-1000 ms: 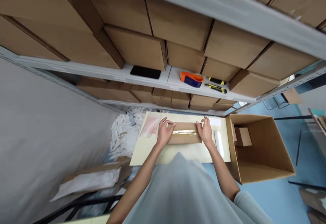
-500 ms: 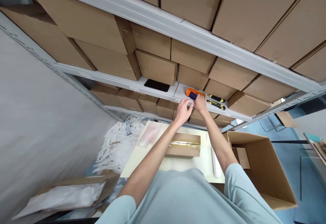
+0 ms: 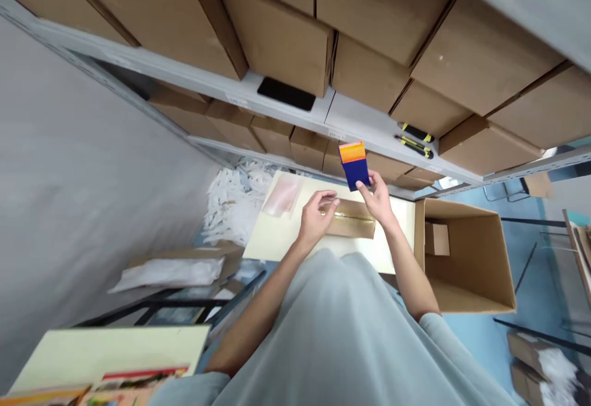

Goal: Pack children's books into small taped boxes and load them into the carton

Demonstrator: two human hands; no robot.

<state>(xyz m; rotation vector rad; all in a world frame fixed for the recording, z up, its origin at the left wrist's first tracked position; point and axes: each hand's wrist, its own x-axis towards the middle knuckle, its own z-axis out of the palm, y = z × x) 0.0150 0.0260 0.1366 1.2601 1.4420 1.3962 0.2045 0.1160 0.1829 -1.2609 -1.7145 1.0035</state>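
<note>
My right hand (image 3: pixel 379 199) grips an orange and blue tape dispenser (image 3: pixel 354 165) and holds it upright above a small brown cardboard box (image 3: pixel 351 223). The box lies on a pale yellow table (image 3: pixel 277 243) and has clear tape along its top seam. My left hand (image 3: pixel 314 219) hovers at the box's left end with the fingers curled, thumb and forefinger close together; nothing shows in them.
A large open carton (image 3: pixel 466 258) stands right of the table. Grey shelves (image 3: pixel 360 129) carry brown boxes, a black phone (image 3: pixel 286 93) and two yellow-black utility knives (image 3: pixel 413 139). White packets (image 3: pixel 233 199) are piled left of the table. A pinkish bag (image 3: pixel 282 197) lies on the table.
My right hand took the tape dispenser off the shelf and brought it down over the small box. My left hand came back down from the shelf to the box's left end.
</note>
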